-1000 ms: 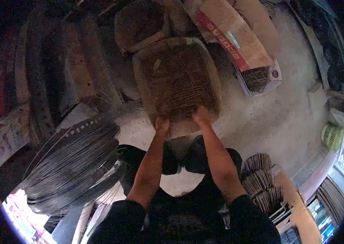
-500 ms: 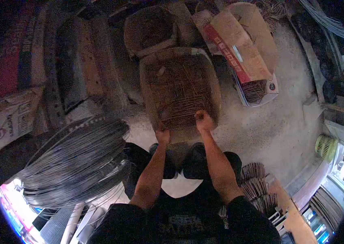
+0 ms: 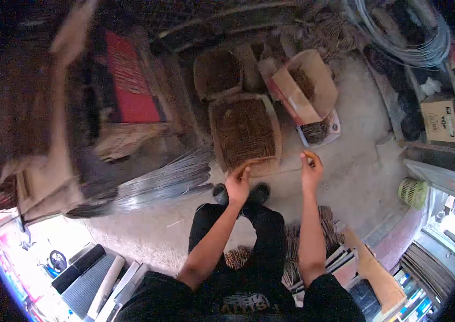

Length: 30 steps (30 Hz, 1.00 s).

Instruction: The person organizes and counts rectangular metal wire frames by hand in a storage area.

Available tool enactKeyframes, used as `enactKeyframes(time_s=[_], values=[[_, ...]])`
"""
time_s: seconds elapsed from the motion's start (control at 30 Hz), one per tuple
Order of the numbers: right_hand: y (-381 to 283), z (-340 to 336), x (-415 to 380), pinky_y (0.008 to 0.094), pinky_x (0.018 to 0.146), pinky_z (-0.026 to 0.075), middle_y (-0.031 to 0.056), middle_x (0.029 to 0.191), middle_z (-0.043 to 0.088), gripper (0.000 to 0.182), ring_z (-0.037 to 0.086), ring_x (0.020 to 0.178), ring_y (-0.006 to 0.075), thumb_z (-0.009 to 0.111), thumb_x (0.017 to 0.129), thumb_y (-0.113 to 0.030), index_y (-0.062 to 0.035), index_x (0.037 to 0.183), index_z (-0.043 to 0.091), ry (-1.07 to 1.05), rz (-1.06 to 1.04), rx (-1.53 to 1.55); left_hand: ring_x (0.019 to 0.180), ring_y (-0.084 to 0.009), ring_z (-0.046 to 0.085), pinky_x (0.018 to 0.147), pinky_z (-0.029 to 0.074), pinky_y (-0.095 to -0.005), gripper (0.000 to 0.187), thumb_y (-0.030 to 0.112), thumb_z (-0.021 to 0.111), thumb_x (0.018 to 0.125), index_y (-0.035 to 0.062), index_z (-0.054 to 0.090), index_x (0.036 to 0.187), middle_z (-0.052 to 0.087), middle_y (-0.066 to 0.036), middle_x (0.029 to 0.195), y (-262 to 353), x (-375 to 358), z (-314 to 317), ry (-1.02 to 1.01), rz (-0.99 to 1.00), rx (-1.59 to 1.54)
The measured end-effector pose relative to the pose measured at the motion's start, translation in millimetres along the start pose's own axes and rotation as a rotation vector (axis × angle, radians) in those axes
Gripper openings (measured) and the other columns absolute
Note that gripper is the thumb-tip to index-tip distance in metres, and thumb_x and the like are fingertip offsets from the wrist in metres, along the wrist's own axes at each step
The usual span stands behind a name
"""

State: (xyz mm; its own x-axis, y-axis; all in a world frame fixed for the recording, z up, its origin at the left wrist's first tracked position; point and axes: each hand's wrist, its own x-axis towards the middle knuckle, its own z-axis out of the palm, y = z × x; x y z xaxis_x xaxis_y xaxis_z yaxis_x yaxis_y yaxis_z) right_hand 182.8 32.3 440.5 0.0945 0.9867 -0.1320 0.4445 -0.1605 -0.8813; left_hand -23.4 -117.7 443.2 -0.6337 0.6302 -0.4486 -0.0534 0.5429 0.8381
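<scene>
My left hand (image 3: 237,187) is closed, its fingers pressed together just in front of the near edge of an open box (image 3: 273,119). The box holds a tangle of thin rusty rods (image 3: 246,129). My right hand (image 3: 312,169) is raised to the right of that box, fingers curled in a pinch. A faint thin line runs between the two hands; blur hides whether it is a rod in them. Behind the box stands a second container (image 3: 218,72) with dark contents.
A large coil of wire (image 3: 157,185) lies on the left. An open carton (image 3: 321,88) stands at the back right, another wire coil (image 3: 426,48) beyond it. Bundles of bent rods (image 3: 328,225) sit by my right arm. A green basket (image 3: 413,192) stands at the right.
My view has risen and turned left. Both hands have come away from the box, the right one moving farther right, so they are wider apart.
</scene>
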Motion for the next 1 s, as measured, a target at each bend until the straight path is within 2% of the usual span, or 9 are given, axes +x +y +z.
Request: enactKeyframes(time_s=[0.13, 0.2, 0.27, 0.37, 0.53, 0.67, 0.8, 0.97, 1.0], values=[[-82.0, -64.2, -24.6, 0.0271, 0.075, 0.043, 0.0011, 0.103, 0.073, 0.02, 0.059, 0.088, 0.0102, 0.081, 0.093, -0.017, -0.0058, 0.109, 0.078, 0.03, 0.0, 0.008, 0.076, -0.0095, 0.062, 0.069, 0.052, -0.0294, 0.034, 0.026, 0.073, 0.1, -0.0014, 0.075, 0.12, 0.073, -0.005, 0.086, 104.0, -49.4, -48.3, -0.152, 0.08, -0.064], [-126.8, -85.0, -44.8, 0.0269, 0.075, 0.044, -0.0012, 0.097, 0.071, 0.025, 0.052, 0.082, 0.009, 0.081, 0.094, -0.021, -0.0028, 0.11, 0.078, -0.012, 0.056, 0.153, 0.08, -0.0106, 0.065, 0.074, 0.054, -0.0304, 0.033, 0.025, 0.074, 0.1, -0.0017, 0.075, 0.118, 0.076, -0.007, 0.089, 150.0, -76.0, -86.0, -0.121, 0.188, 0.002], [-176.5, -96.3, -70.0, 0.0269, 0.078, 0.045, -0.0019, 0.099, 0.071, 0.02, 0.056, 0.087, 0.0095, 0.081, 0.092, -0.016, -0.005, 0.109, 0.078, -0.04, 0.176, 0.129, 0.085, -0.0112, 0.067, 0.079, 0.055, -0.031, 0.032, 0.025, 0.075, 0.099, 0.0, 0.076, 0.119, 0.078, -0.01, 0.093, 176.8, -97.9, -117.8, -0.172, 0.156, -0.024], [-205.8, -83.5, -94.3, 0.026, 0.08, 0.045, -0.0018, 0.098, 0.07, 0.021, 0.056, 0.087, 0.0094, 0.081, 0.092, -0.015, -0.0041, 0.11, 0.077, -0.104, 0.018, 0.27, 0.08, -0.0131, 0.068, 0.075, 0.055, -0.0312, 0.027, 0.019, 0.074, 0.097, 0.0007, 0.076, 0.117, 0.078, -0.011, 0.09, 232.6, -130.5, -175.2, -0.063, 0.22, -0.027], [-287.2, -47.6, -146.2, 0.0254, 0.082, 0.046, -0.0016, 0.1, 0.07, 0.018, 0.058, 0.09, 0.0085, 0.081, 0.093, -0.013, -0.0041, 0.108, 0.076, -0.363, 0.047, 0.538, 0.087, -0.0151, 0.07, 0.08, 0.055, -0.0312, 0.022, 0.013, 0.074, 0.096, 0.0011, 0.077, 0.115, 0.078, -0.013, 0.1, 251.8, -161.9, -264.6, 0.168, 0.323, -0.049], [-344.5, -18.4, -173.4, 0.0254, 0.085, 0.049, -0.0002, 0.101, 0.071, 0.021, 0.063, 0.092, 0.009, 0.08, 0.094, -0.013, -0.0025, 0.111, 0.074, -0.593, -0.064, 0.477, 0.079, -0.0139, 0.065, 0.073, 0.053, -0.0301, 0.02, 0.01, 0.074, 0.095, 0.0037, 0.078, 0.113, 0.075, -0.01, 0.093, 266.3, -180.4, -334.3, 0.424, 0.518, -0.024], [-403.0, 1.2, -211.5, 0.0242, 0.084, 0.049, -0.0001, 0.099, 0.069, 0.015, 0.061, 0.091, 0.0082, 0.077, 0.095, -0.006, -0.001, 0.109, 0.073, -0.764, -0.136, 0.504, 0.079, -0.0183, 0.064, 0.073, 0.05, -0.0301, 0.021, 0.004, 0.071, 0.093, 0.0033, 0.077, 0.113, 0.073, -0.011, 0.094, 286.8, -190.3, -405.9, 0.524, 0.631, -0.03], [-461.7, 29.1, -272.2, 0.0269, 0.075, 0.044, -0.0013, 0.095, 0.069, 0.014, 0.057, 0.087, 0.0074, 0.081, 0.09, -0.007, -0.003, 0.103, 0.075, -0.93, -0.222, 0.632, 0.083, -0.0146, 0.064, 0.073, 0.049, -0.0272, 0.02, 0.006, 0.071, 0.095, 0.0006, 0.076, 0.114, 0.072, -0.009, 0.098, 310.1, -185.8, -505.2, 0.596, 0.763, 0.014], [-474.7, 36.6, -286.4, 0.0298, 0.077, 0.046, 0.0009, 0.097, 0.071, 0.015, 0.059, 0.09, 0.0108, 0.083, 0.086, -0.005, -0.0036, 0.1, 0.076, -0.894, -0.366, 0.598, 0.082, -0.0134, 0.064, 0.073, 0.048, -0.026, 0.021, 0.005, 0.07, 0.095, 0.0008, 0.076, 0.115, 0.072, -0.008, 0.099, 318.1, -184.4, -526.1, 0.609, 0.775, 0.04]])
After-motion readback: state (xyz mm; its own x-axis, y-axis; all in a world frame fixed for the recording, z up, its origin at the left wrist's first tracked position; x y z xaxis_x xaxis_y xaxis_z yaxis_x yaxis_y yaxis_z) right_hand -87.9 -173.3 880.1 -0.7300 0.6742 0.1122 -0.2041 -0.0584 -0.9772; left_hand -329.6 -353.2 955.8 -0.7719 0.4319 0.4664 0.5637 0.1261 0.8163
